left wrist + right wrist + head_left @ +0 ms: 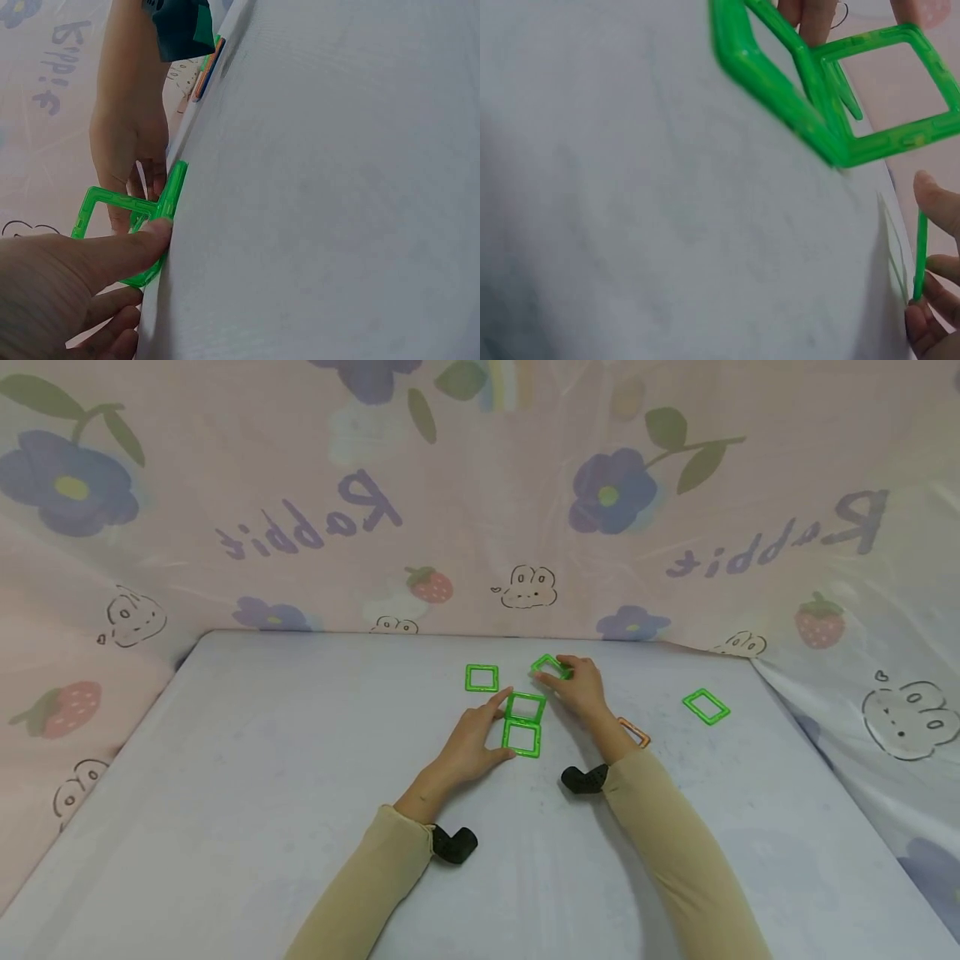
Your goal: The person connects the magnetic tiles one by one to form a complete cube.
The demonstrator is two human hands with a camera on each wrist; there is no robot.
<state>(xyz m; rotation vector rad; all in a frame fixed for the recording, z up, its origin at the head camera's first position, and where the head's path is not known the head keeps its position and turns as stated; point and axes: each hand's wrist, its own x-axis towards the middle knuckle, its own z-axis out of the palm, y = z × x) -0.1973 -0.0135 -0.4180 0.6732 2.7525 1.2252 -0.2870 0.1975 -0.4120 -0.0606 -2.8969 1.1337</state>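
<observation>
Tan sleeves lie nearest my head camera; on the white table, the left hand pinches two joined green squares, while the right hand pinches another green square just beyond. Uneven left-hand pressure, I judge, could part the pair.

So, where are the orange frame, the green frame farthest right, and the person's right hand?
Orange frame [636, 731], head view: its upper-right edge.
Green frame farthest right [696, 712], head view: its lower-left edge.
Right hand [583, 686], head view: back of the hand.
</observation>
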